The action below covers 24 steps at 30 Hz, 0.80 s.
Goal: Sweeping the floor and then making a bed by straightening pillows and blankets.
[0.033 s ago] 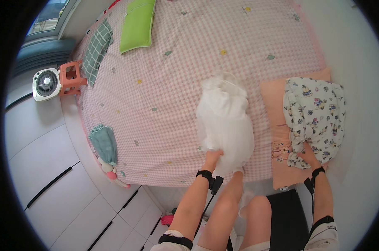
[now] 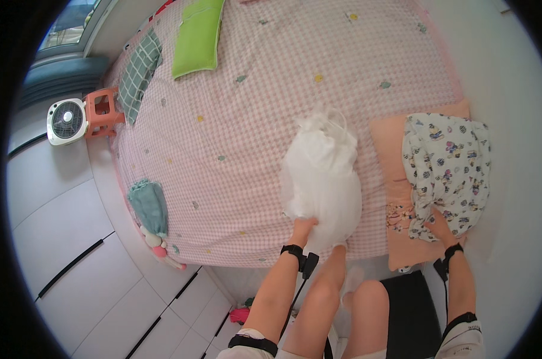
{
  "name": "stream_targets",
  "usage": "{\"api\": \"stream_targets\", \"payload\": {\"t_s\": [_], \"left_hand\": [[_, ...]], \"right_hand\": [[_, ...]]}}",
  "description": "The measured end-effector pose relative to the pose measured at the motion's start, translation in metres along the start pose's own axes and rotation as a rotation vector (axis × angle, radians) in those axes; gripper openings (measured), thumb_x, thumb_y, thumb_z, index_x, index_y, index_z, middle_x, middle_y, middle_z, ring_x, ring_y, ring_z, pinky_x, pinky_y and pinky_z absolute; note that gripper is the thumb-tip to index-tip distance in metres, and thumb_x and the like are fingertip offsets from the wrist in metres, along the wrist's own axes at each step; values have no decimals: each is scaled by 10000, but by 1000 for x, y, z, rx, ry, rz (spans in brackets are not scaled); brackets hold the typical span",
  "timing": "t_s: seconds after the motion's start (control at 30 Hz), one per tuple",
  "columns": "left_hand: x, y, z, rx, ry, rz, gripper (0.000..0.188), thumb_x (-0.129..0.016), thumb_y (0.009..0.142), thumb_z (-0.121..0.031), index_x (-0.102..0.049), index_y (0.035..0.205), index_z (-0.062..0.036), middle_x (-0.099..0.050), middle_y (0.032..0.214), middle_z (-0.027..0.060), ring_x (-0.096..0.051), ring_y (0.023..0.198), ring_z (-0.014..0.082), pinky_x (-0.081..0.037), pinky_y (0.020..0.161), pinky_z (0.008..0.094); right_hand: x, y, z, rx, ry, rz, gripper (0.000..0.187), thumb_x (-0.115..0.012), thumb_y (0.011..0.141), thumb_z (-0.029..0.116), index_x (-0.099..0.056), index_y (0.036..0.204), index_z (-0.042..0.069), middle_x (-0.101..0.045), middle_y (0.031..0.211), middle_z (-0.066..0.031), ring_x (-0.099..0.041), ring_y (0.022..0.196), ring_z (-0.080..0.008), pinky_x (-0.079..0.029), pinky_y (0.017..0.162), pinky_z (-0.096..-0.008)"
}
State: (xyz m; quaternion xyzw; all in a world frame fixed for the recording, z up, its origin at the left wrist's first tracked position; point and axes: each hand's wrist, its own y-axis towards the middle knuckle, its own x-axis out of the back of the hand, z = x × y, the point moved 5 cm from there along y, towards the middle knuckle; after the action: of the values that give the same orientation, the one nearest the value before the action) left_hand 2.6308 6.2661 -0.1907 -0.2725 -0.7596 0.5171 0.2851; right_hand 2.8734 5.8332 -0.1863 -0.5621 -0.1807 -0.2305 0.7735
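Gripping the near hem of the white dress [image 2: 323, 173], the left hand [image 2: 302, 227] is closed on fabric; dress lies on the pink checked bed [image 2: 235, 119], approx. mid-bed near its front edge. Right hand [image 2: 439, 226] clutches the patterned garment [image 2: 447, 167], right of the dress on an orange pillow [image 2: 390, 173]. Fingers mostly buried in cloth; exact grip hard to see.

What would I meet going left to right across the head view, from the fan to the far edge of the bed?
Small white fan → orange plastic stool → green checked cloth → lime-green pillow → white gauzy garment under the left hand → peach pillow → patterned white garment by the right hand.
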Motion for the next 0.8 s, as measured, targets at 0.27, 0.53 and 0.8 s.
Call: {"api": "stream_targets", "payload": {"t_s": [0.27,0.53,0.8], "left_hand": [[4,-43,-56,-230,79,-173,185,-581,617,-50,-590,752,76,-599,714,88,-557,641,190,-435,557,324],[-179,-212,-202,-632,543,221,268,-567,713,-196,-603,798,55,-609,753,211,-591,763,352,-455,706,418],[-281,-329,-219,-523,771,1045,567,-581,764,-394,-485,1166,-6,-537,1120,182,-521,1021,290,-431,796,335]], "right_hand": [[-24,-176,36,-51,204,140,170,-558,779,118,-544,899,-1,-599,789,-144,-594,750,-283,-470,673,-342],[147,-228,175,-136,555,-210,441,-462,773,-68,-372,1197,14,-483,1059,-140,-595,764,-203,-460,684,-284],[323,-158,244,-2,240,-626,471,-452,727,-97,-404,1181,19,-431,1105,-141,-498,951,-223,-432,755,-289]]}}
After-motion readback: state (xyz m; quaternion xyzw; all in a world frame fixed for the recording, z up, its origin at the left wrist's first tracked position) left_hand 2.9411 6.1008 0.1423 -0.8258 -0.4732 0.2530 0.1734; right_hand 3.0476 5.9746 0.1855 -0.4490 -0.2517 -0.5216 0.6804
